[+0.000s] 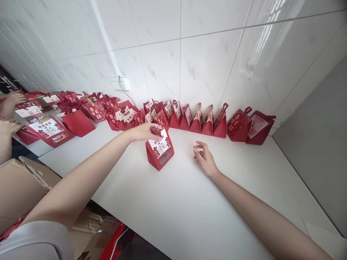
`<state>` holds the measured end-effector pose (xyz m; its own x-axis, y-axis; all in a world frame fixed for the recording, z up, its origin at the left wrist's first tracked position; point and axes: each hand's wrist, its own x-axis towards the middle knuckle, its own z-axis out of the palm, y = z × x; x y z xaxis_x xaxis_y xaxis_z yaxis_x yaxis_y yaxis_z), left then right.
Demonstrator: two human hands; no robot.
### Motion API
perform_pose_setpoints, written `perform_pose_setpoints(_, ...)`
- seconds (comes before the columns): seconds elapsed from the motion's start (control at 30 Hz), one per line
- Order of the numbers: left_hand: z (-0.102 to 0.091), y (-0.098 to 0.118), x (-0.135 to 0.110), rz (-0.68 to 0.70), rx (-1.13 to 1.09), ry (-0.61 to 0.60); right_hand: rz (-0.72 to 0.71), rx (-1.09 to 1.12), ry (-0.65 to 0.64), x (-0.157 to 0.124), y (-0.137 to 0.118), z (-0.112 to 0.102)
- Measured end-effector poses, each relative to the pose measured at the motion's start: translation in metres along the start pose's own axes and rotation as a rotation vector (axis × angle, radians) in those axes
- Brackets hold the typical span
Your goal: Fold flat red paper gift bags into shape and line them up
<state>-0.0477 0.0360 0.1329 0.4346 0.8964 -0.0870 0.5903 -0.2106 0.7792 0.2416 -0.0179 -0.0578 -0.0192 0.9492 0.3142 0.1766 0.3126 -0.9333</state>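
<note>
A red gift box [160,156] with a white printed card and a small clear window stands on the white table, slightly tilted. My left hand [145,132] is closed on its top by the ribbon loop, fingers and thumb pinching there. To the right of the box, my right hand [204,156] hovers just above or rests on the tabletop; I cannot tell which. Its fingers are apart and loosely curled, with nothing in them. Behind both hands, a row of similar red gift boxes [207,124] lines the wall, several with ribbon loops upright.
More red boxes [78,122] crowd the left end of the white table [173,202]. Another person's hands [11,108] are at the far left edge. An opened cardboard box [21,187] sits below left. A wall socket [119,83] with a cable is behind; a grey panel [317,137] borders the right.
</note>
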Motion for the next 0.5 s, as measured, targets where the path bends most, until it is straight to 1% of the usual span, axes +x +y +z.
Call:
perform_pose_setpoints(0.07,-0.004,0.002,-0.007,0.002,0.026,-0.065,0.006,-0.005,-0.006,0.0,0.0,0.0)
perform_pose_setpoints(0.13,-0.003,0.002,-0.014,0.001,0.076,-0.129,0.01,-0.004,-0.01,-0.001,0.001,0.0)
perform_pose_setpoints(0.2,0.002,0.002,-0.019,0.005,0.144,-0.102,0.011,-0.002,-0.014,-0.001,0.001,-0.001)
perform_pose_setpoints(0.27,0.006,0.003,-0.025,-0.008,0.233,-0.027,0.015,-0.004,-0.018,-0.002,0.001,-0.001)
perform_pose_setpoints(0.3,0.005,0.004,-0.029,-0.021,0.282,-0.011,0.02,-0.006,-0.018,-0.002,0.0,-0.002)
perform_pose_setpoints(0.33,0.002,0.007,-0.036,-0.035,0.329,-0.02,0.026,-0.01,-0.018,-0.003,0.0,-0.002)
perform_pose_setpoints(0.37,-0.006,0.012,-0.045,-0.049,0.371,-0.039,0.033,-0.014,-0.018,-0.003,-0.001,-0.002)
perform_pose_setpoints(0.43,-0.031,0.021,-0.072,-0.07,0.422,-0.066,0.043,-0.023,-0.021,-0.004,-0.002,-0.002)
perform_pose_setpoints(0.5,-0.065,0.029,-0.108,-0.129,0.406,0.084,0.048,-0.027,-0.03,-0.005,-0.002,-0.002)
